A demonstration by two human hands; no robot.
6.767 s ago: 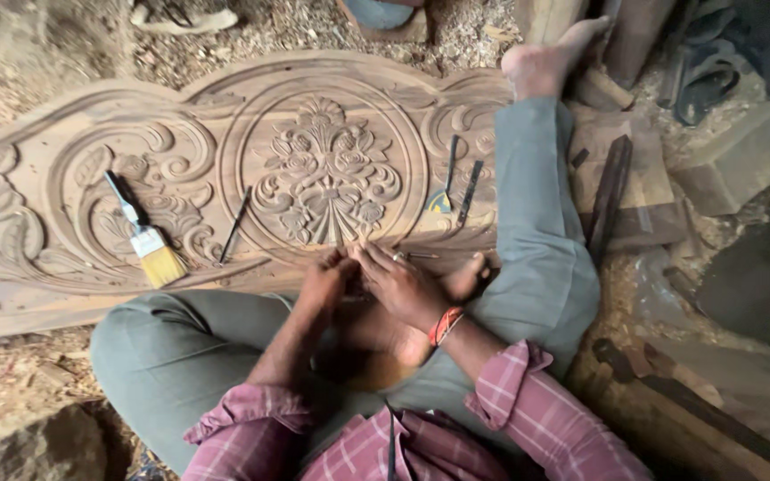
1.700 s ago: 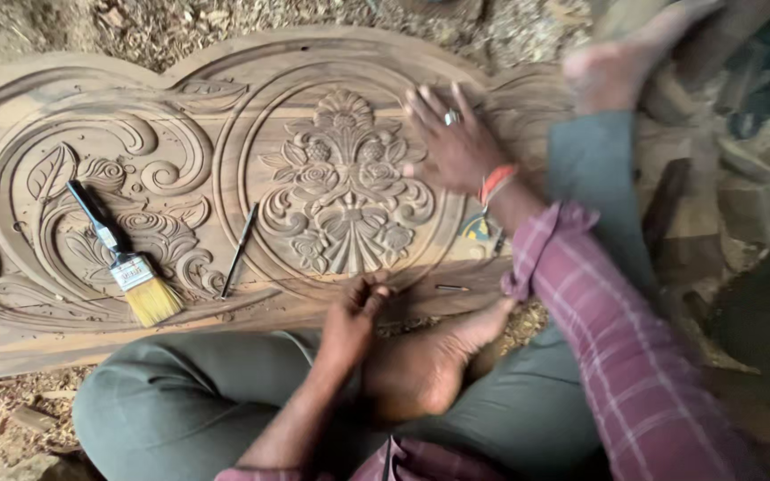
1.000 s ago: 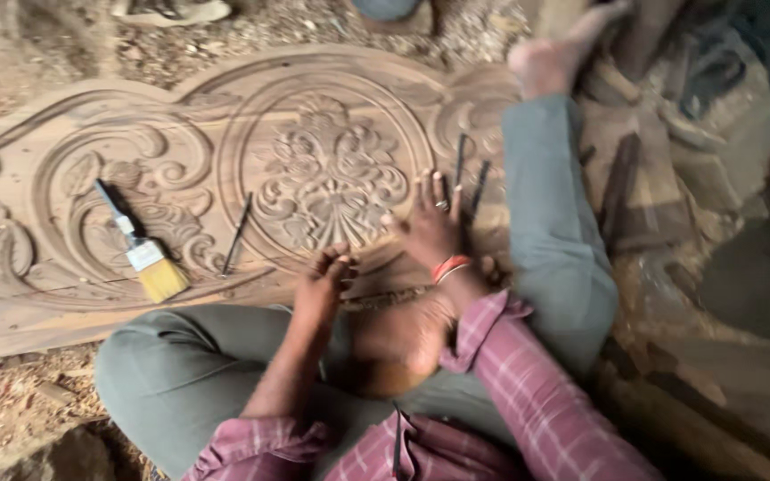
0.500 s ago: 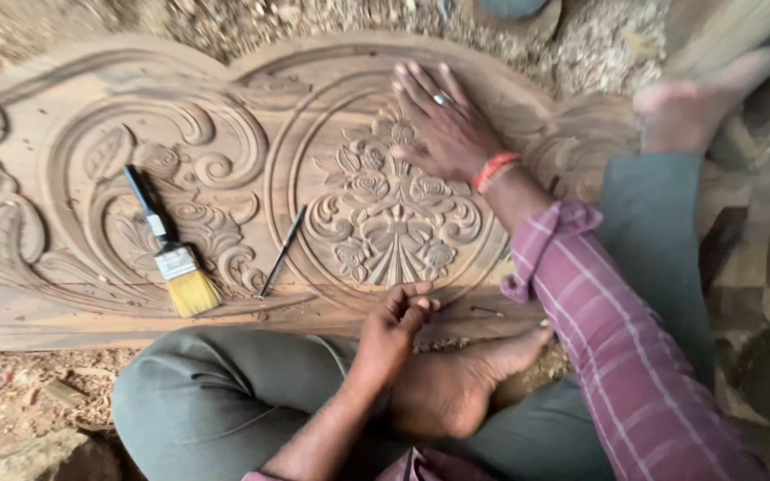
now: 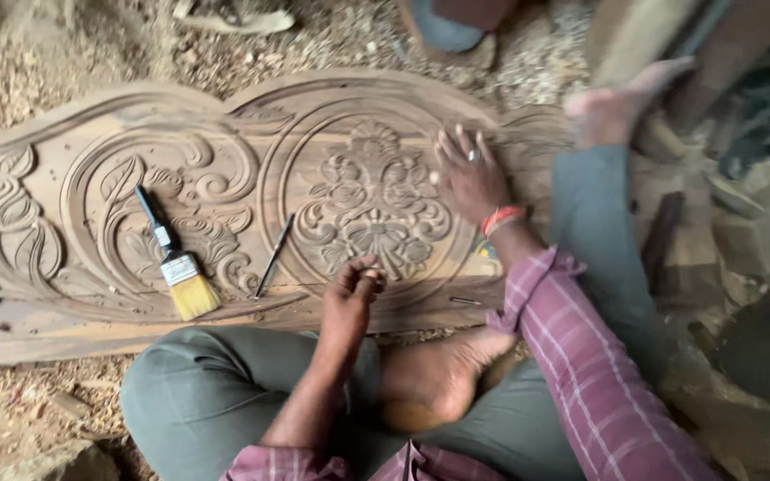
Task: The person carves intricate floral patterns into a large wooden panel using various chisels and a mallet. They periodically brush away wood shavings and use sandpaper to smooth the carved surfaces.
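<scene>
A person sits cross-legged on the ground with a carved wooden panel (image 5: pixel 225 205) lying flat in front of them. Taking the round flower medallion (image 5: pixel 372 200) at the panel's middle as the landmark: the right hand (image 5: pixel 472 178) lies on the medallion's right rim, fingers spread and palm flat on the wood, a ring on one finger and an orange band at the wrist. The left hand (image 5: pixel 352 298) sits just below the medallion, at the panel's near edge, its fingers curled together as if pinching something small; whether it really holds anything cannot be told.

Left of the medallion, a thin chisel (image 5: pixel 273 256) lies slanted across the ring border. Further left, a brush (image 5: pixel 174 258) with yellow bristles rests on the scrollwork. A small dark tool (image 5: pixel 465 301) lies below and right of the medallion, near the bare foot (image 5: pixel 438 379).

Judging by the flat right palm, the step in hand looks like feeling or steadying the carving rather than cutting, since no hand grips a tool. A next cut would call for picking up the chisel, which lies nearest the left hand.

No container shows; wood shavings (image 5: pixel 331 40) cover the ground beyond the panel.
</scene>
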